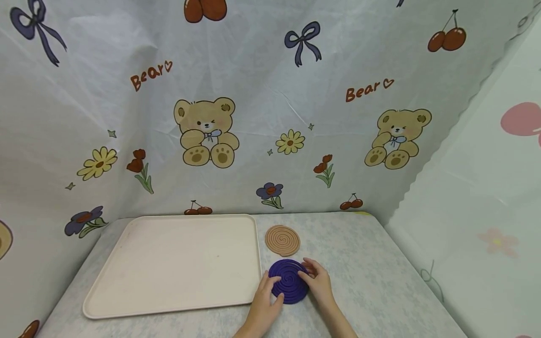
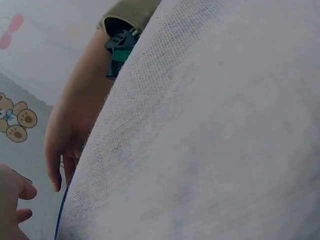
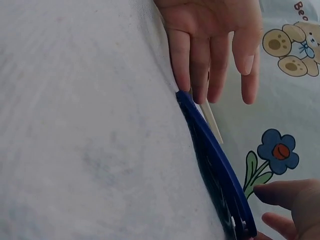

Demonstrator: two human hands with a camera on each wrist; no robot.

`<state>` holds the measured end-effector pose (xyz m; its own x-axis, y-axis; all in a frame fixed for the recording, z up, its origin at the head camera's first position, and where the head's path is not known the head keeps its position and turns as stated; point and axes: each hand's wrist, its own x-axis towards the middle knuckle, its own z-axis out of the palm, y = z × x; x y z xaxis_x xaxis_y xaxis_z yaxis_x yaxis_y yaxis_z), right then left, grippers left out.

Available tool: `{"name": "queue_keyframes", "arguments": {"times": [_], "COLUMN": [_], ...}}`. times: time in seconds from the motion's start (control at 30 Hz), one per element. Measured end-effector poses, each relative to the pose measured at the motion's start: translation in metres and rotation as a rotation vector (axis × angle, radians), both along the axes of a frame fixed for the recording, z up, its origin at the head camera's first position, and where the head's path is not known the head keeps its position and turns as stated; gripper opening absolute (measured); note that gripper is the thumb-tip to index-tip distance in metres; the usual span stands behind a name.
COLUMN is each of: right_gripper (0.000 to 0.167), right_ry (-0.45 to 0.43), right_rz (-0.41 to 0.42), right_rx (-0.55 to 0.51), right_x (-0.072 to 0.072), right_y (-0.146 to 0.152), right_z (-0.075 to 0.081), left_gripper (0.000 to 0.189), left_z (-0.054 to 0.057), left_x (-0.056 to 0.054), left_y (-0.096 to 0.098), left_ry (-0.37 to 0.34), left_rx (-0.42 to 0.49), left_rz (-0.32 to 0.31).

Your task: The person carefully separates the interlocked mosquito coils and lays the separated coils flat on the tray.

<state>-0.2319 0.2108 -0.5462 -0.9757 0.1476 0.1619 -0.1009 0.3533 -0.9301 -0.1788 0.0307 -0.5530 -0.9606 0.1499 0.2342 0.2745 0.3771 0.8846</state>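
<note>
A purple-blue disc (image 1: 289,284) wound in a flat spiral lies on the table between the two hands. My left hand (image 1: 265,303) is at its left side, thumb and fingers spread along the rim. At the right side, my right hand (image 1: 320,284) has its fingertips right at the edge, overlapping the disc in the head view. In the right wrist view the disc (image 3: 220,165) shows edge-on, with the left hand's straight fingers (image 3: 199,65) at its far end and the right hand (image 3: 300,205) beside its near end. A tan spiral disc (image 1: 282,240) lies just behind.
A large cream tray (image 1: 181,263) with a low rim covers the left part of the table, its right edge close to the left hand. Grey-white patterned table surface (image 1: 372,281) extends to the right. A bear-print cloth (image 1: 253,94) hangs behind.
</note>
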Motion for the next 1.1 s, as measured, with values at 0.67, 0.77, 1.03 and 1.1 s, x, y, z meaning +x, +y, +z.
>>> {"name": "queue_keyframes", "arguments": {"times": [0.67, 0.77, 1.03, 1.1], "right_gripper": [0.047, 0.047, 0.048, 0.048], "right_ry": [-0.188, -0.188, -0.166, -0.18], "right_rz": [0.023, 0.02, 0.043, 0.042], "right_rx": [-0.273, -0.335, -0.407, -0.411], "right_x": [-0.003, -0.004, -0.002, -0.002], "right_y": [0.004, 0.004, 0.001, -0.001], "right_z": [0.003, 0.004, 0.018, 0.023], "left_gripper": [0.027, 0.024, 0.021, 0.02], "left_z": [0.001, 0.001, 0.014, 0.019], "left_x": [0.0, -0.001, -0.001, -0.003], "left_y": [0.005, 0.006, 0.0, -0.005], "left_ry": [0.008, -0.038, -0.119, -0.125], "left_rx": [0.089, 0.178, 0.388, 0.409], "left_rz": [0.074, 0.095, 0.195, 0.206]}}
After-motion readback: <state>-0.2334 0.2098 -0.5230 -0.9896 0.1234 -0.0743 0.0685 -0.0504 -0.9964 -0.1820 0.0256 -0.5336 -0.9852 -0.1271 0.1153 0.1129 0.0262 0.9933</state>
